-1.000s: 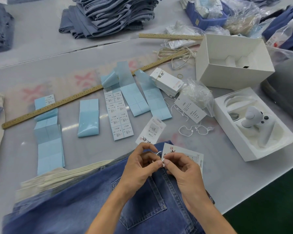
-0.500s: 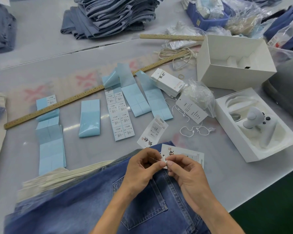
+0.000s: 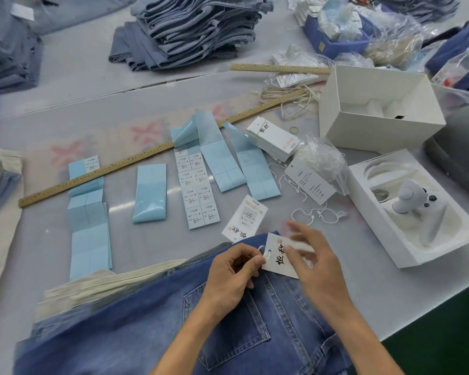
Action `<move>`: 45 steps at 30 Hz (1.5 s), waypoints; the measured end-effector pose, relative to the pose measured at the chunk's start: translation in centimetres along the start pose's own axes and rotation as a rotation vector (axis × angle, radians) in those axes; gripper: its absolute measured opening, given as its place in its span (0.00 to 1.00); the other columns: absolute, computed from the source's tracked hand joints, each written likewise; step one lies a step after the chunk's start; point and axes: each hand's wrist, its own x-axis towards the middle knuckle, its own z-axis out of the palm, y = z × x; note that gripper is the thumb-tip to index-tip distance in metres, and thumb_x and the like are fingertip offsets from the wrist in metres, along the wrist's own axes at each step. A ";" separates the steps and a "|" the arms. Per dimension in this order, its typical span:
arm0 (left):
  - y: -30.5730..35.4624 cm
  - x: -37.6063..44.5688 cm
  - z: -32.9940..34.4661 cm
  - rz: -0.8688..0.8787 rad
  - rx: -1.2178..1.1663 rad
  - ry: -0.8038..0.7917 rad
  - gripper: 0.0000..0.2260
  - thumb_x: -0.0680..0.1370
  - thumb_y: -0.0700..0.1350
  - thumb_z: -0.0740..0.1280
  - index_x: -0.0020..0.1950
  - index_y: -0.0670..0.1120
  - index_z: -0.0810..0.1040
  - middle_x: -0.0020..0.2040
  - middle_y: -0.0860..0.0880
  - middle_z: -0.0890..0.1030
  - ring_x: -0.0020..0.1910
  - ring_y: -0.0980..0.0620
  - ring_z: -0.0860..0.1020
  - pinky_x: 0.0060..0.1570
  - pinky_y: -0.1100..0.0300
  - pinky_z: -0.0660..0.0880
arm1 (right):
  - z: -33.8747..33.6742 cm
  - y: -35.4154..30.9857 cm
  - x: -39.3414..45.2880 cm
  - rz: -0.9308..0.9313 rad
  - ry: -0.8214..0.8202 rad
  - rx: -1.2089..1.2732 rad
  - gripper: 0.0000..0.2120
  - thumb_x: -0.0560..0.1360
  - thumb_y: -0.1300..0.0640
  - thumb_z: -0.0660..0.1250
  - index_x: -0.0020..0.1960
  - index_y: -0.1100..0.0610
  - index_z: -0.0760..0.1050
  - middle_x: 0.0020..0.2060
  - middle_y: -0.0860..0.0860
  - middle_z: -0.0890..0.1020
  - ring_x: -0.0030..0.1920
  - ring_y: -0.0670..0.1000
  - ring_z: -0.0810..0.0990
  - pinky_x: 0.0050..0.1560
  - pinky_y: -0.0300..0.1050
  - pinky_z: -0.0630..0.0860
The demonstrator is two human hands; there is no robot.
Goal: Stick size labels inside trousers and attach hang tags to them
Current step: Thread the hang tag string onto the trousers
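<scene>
Jeans (image 3: 228, 328) lie across the near edge of the grey table (image 3: 79, 117), back pocket up, on top of a few cream and pale blue pairs whose folded edges show to their left. At the waistband the left hand (image 3: 232, 277) pinches the white string loop of a hang tag (image 3: 278, 259) between thumb and forefinger, its other fingers curled in. The tag, white card with black brush characters and a small red seal, rests on the waistband with its far corner over the table. The right hand (image 3: 316, 258) hovers just above the tag's right part, blurred, fingers spread and loose, holding nothing. A second hang tag (image 3: 245, 219) lies flat just beyond the waistband. Farther back, a sheet of white size labels (image 3: 197, 189) printed 1103# sits among several strips of pale blue backing paper (image 3: 88, 234), some curled at the ends. A long wooden ruler (image 3: 157, 150) runs diagonally behind them, and a shorter one (image 3: 279, 68) lies farther off. To the right of the labels are a banded stack of tags (image 3: 275, 138), a loose white card (image 3: 310, 184), tangled white strings (image 3: 318, 213) and a crumpled clear bag (image 3: 324, 161). An open white box (image 3: 414, 209) holds a white controller (image 3: 410, 196), with its lid (image 3: 377, 109) standing behind. A tall pile of folded denim (image 3: 195, 31) occupies the far side.
</scene>
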 end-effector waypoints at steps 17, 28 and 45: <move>2.0 -2.4 -0.1 -0.084 -0.112 -0.029 0.17 0.79 0.56 0.70 0.64 0.55 0.71 0.46 0.46 0.86 0.43 0.49 0.83 0.44 0.57 0.79 | 0.3 -3.9 -3.8 0.769 0.055 0.817 0.08 0.78 0.70 0.65 0.56 0.64 0.76 0.46 0.64 0.86 0.38 0.57 0.86 0.33 0.49 0.83; 1.5 -3.8 -2.8 -0.046 0.797 0.104 0.26 0.78 0.52 0.68 0.71 0.68 0.59 0.49 0.63 0.79 0.49 0.61 0.78 0.46 0.60 0.74 | 3.6 -2.5 -5.7 -0.426 0.062 -0.484 0.29 0.76 0.59 0.70 0.75 0.53 0.69 0.74 0.51 0.70 0.73 0.51 0.69 0.71 0.44 0.68; -4.3 -5.1 -4.6 0.383 0.855 0.400 0.09 0.81 0.48 0.64 0.58 0.51 0.81 0.56 0.58 0.79 0.55 0.56 0.76 0.56 0.58 0.71 | 6.4 0.7 -4.9 -0.326 -0.333 -0.709 0.26 0.84 0.48 0.58 0.80 0.48 0.61 0.80 0.44 0.57 0.81 0.45 0.52 0.79 0.43 0.41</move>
